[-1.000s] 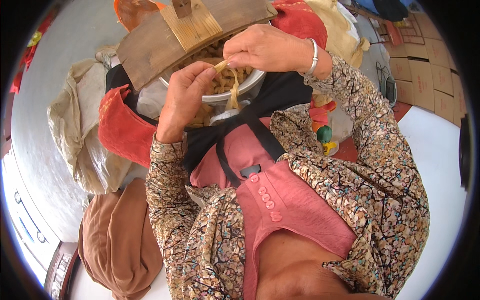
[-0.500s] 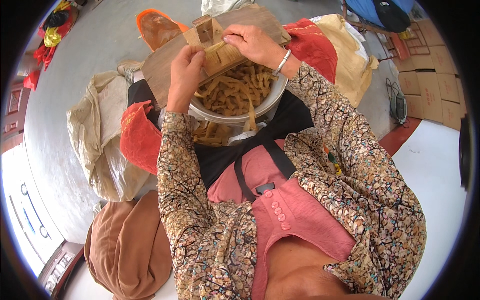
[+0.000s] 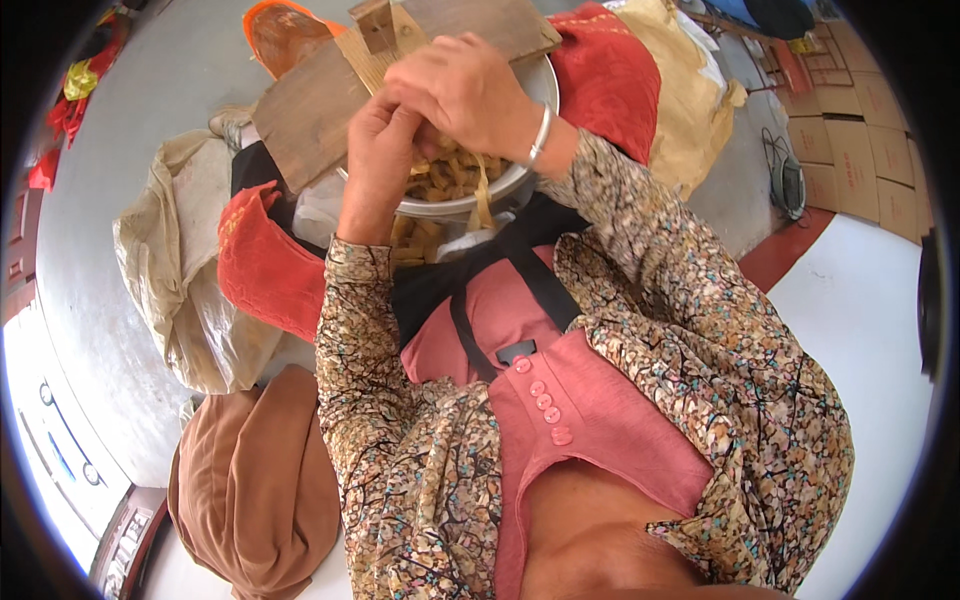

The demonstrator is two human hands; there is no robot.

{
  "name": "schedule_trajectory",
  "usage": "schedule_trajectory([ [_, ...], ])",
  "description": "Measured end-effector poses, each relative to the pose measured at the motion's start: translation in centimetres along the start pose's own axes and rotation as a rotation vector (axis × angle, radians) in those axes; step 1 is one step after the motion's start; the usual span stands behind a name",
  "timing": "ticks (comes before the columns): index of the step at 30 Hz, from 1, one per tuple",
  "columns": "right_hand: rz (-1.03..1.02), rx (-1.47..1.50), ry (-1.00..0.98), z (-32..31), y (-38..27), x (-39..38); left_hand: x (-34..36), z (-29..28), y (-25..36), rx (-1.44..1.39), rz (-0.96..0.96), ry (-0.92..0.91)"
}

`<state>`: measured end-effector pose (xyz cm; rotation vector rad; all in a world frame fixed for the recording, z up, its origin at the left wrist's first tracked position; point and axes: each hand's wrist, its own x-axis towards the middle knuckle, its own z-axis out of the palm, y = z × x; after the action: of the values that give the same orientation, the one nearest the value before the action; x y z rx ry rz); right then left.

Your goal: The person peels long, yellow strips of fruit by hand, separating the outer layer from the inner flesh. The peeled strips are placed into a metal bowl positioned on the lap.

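One left hand (image 3: 376,155) and one right hand (image 3: 462,95) met above a basin (image 3: 445,207) of knotted strips (image 3: 455,180)

At the upper centre of the frame, the right hand, with a silver bracelet (image 3: 541,137) at its wrist, arched over the left, so that they touched. The left thumb and forefinger were bent toward each other; the right fingers lay close together and curled over the left fingertips. Whether either pinched a strip could not be told, since the tips were hidden.

The tan knotted strips filled the basin just below the hands. One long strip (image 3: 483,205) hung across the near rim, right of the frame's centre line; its upper end passed out of sight by the right hand. More flat strips (image 3: 417,235) lay just under the rim. A wooden board (image 3: 312,125) crossed the far side of the basin, and a red cloth (image 3: 605,90) lay beside it, to the upper right.

Such thin, limp stuff seemed to call for a light, even pinch close to the working point, thumbs near each other and any pull slow, so that nothing tore. A hanging end was probably best kept slack and free of the rim, and the hands low over the basin
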<state>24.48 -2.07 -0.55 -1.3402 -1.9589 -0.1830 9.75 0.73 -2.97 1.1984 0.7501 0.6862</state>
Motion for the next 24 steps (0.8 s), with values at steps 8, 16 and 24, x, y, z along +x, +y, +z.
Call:
schedule_trajectory([
  [8, 0.163, 0.044, -0.425, -2.9, 2.3, -0.6, -3.1, -2.9, 2.1, 0.208, -0.058, 0.079],
  [16, 0.804, 1.44, -0.281, -4.9, -6.1, -1.3, -4.1, 1.2, 2.3, -0.11, 0.018, 0.155],
  [24, 0.525, 0.422, -0.165, -1.2, -2.0, -2.7, -4.0, 2.9, 1.3, -0.291, -0.078, 0.001],
])
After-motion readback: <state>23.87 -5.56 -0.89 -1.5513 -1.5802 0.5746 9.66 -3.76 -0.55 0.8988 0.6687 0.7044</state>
